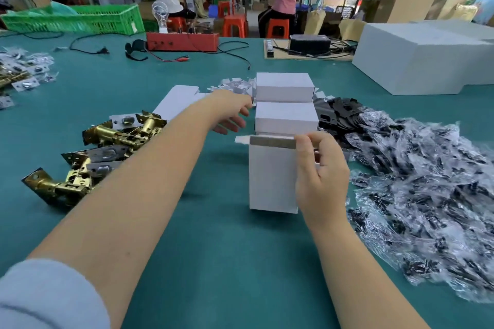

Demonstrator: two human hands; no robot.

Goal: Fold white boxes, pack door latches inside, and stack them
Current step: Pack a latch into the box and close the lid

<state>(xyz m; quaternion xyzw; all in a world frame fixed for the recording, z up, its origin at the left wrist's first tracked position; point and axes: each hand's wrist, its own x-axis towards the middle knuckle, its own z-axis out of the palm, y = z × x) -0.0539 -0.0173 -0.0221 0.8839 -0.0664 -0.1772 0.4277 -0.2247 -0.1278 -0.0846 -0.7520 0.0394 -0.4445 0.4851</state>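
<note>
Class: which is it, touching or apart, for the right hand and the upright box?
Touching. The head view shows the right hand pinching the top flap of the upright box, with fingers lying against its right side.

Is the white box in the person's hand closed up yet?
Not yet. The box stands upright on the table, and its top flap is still raised, pinched by the right hand. What is inside cannot be seen.

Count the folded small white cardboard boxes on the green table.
3: one upright small white cardboard box held by the right hand, two closed ones behind it; others may be hidden.
</note>
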